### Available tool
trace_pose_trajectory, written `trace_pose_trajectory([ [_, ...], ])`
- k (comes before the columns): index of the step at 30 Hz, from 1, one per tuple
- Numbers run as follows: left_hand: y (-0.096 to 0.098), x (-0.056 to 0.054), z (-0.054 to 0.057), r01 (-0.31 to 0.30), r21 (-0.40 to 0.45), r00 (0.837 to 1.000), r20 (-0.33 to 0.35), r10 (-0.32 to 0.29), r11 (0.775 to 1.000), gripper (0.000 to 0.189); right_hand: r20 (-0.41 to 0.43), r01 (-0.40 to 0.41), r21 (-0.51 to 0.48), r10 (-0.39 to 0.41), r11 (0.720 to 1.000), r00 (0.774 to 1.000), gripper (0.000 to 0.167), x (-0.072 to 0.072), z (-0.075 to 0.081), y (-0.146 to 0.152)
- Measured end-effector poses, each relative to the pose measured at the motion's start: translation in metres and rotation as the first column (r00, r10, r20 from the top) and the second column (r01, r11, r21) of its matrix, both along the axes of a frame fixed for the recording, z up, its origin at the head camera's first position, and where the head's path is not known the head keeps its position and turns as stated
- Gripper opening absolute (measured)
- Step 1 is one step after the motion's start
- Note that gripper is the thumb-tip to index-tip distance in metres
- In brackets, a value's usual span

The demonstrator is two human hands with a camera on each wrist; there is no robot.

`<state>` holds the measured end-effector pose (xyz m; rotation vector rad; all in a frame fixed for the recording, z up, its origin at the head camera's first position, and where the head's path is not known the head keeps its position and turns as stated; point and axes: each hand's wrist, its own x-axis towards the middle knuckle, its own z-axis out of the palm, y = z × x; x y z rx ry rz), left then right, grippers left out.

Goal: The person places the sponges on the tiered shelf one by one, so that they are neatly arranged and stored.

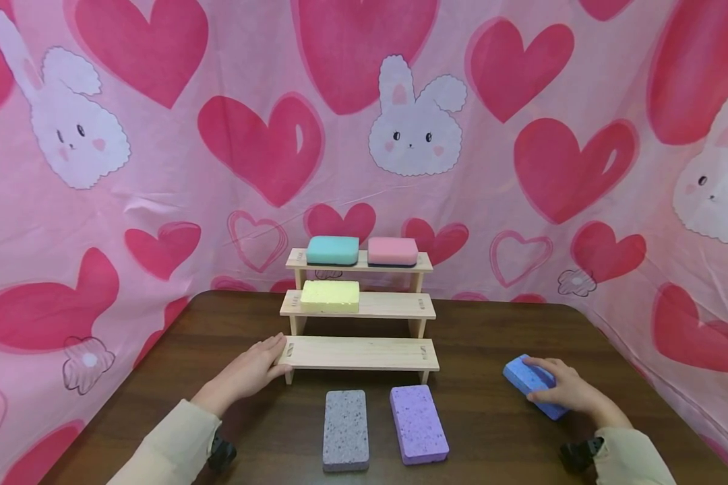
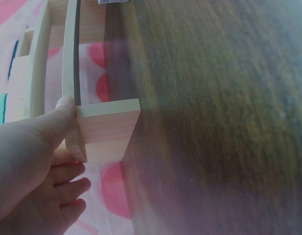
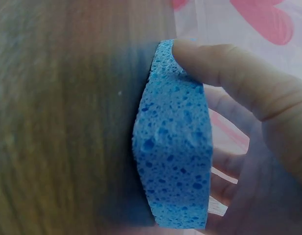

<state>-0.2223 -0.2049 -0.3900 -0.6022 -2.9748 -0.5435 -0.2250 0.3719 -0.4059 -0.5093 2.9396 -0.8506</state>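
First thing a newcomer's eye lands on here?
Probably the pink backdrop of hearts and rabbits, filling the head view behind the table. Next, the three-step wooden rack at centre, with teal and pink sponges on top and a yellow one mid-step. Then the right hand gripping a blue sponge, right of the rack.

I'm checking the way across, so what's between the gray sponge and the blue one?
In the head view, the purple sponge lies between the gray sponge and the blue sponge, with bare tabletop on both sides of it.
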Motion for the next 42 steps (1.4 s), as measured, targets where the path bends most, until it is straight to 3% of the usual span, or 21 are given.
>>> trace_pose_trajectory([
  [13, 0.000, 0.001, -0.001, 0.000, 0.001, 1.000, -0.006, 0.000, 1.000, 0.064, -0.082, 0.008, 0.008, -0.008, 1.000, 0.997, 0.065, 0.001, -0.001, -0.002],
  [25, -0.001, 0.000, -0.002, -0.001, 0.002, 1.000, -0.001, 0.001, 1.000, 0.064, -0.237, 0.036, -0.015, -0.038, 0.999, 0.971, 0.056, -0.005, 0.000, -0.009],
  [42, -0.001, 0.000, -0.002, -0.002, -0.002, 1.000, -0.003, 0.002, 1.000, 0.064, -0.261, 0.038, -0.072, -0.055, 0.997, 0.964, 0.048, -0.014, 0.015, -0.029],
])
